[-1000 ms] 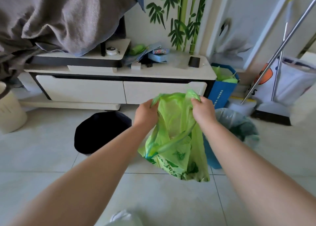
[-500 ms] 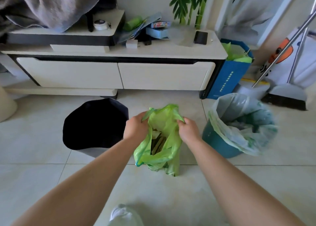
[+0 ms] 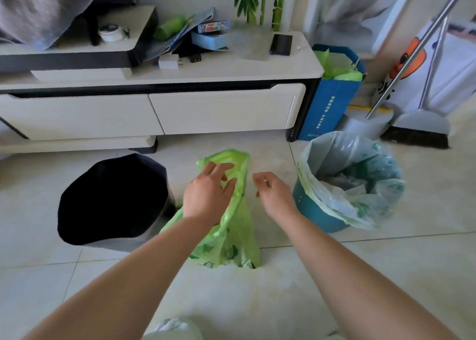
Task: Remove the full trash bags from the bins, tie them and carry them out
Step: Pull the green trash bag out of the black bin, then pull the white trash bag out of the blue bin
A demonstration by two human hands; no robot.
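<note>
A green printed trash bag (image 3: 233, 239) stands on the tiled floor between two bins, its mouth loose and open at the top. My left hand (image 3: 208, 192) rests on the bag's upper edge with fingers spread, gripping nothing. My right hand (image 3: 273, 195) hovers just right of the bag, fingers loosely curled, apart from the plastic. To the left stands a bin lined with a black bag (image 3: 113, 200). On the right is a blue bin (image 3: 316, 211) lined with a pale translucent bag (image 3: 332, 156) that holds some waste.
A low white TV cabinet (image 3: 221, 107) runs along the wall behind. A blue paper bag (image 3: 327, 107) with green plastic stands at its right end. A broom and dustpan (image 3: 417, 128) lean further right. A whitish bag (image 3: 172, 326) lies at the bottom edge.
The green bag, held up in both hands a second ago, came down onto the floor. Both hands have let go of its top; the right hand has drawn away.
</note>
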